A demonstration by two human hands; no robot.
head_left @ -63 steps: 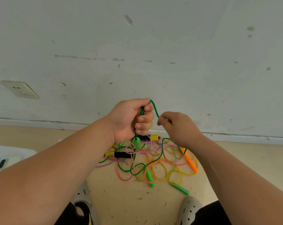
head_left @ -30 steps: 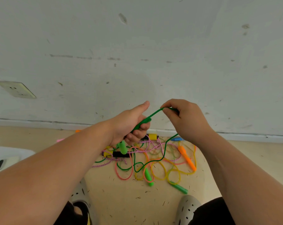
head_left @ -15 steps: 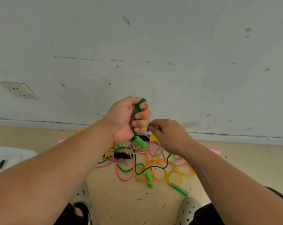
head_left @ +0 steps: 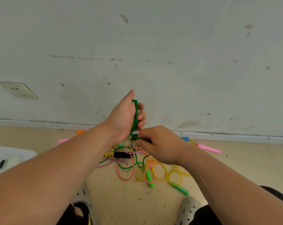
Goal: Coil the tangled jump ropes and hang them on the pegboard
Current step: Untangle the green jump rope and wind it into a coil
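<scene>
Green jump rope [head_left: 135, 114], several turns, was held upright in left hand [head_left: 123, 118], grip curled round it; right hand [head_left: 159, 143] apparently pinched its trailing strand just below. Tangle of other ropes [head_left: 144, 164] lay on floor [head_left: 121, 202] beneath, near wall [head_left: 170, 46].

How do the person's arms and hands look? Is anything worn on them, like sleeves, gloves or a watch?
The left forearm and right forearm are bare to the frame edge; no sleeves show. The left hand and right hand wear no gloves, and no watch or ring is visible.
</scene>
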